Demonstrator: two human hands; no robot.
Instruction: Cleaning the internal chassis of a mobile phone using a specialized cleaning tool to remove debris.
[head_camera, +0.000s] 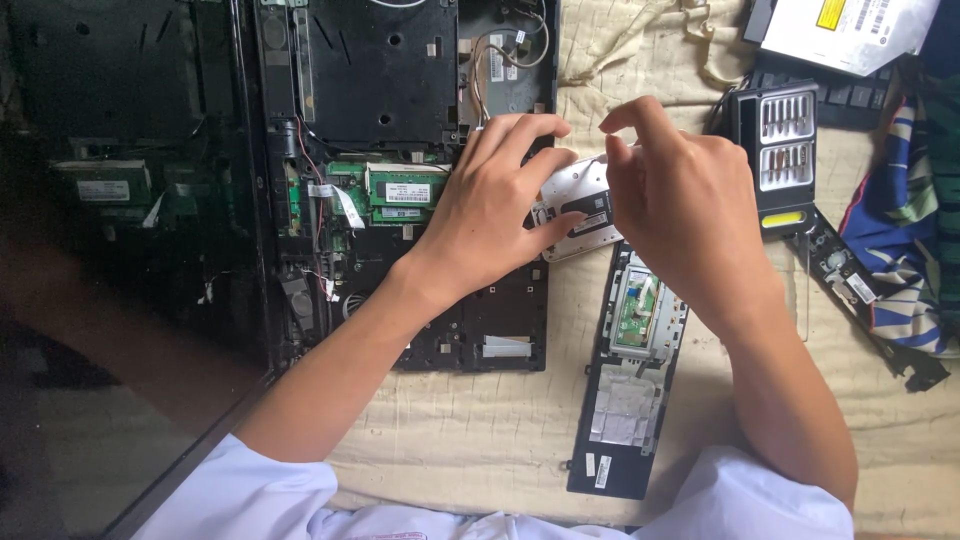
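A flat silvery metal drive in its bracket (578, 205) is gripped between the left hand (490, 215) and right hand (680, 205), both closed on it, just right of the opened black laptop base (400, 180), presumably steadying it for fingertip work.

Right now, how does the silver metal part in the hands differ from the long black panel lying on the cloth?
The silver metal part is pale, shiny and short; the long black panel is dark and much longer. The silver part is held by the left hand and right hand above the open laptop base; the black panel lies untouched on the cloth. The silver part is largely hidden by the hands; the panel shows nearly whole. Both are flat pieces.
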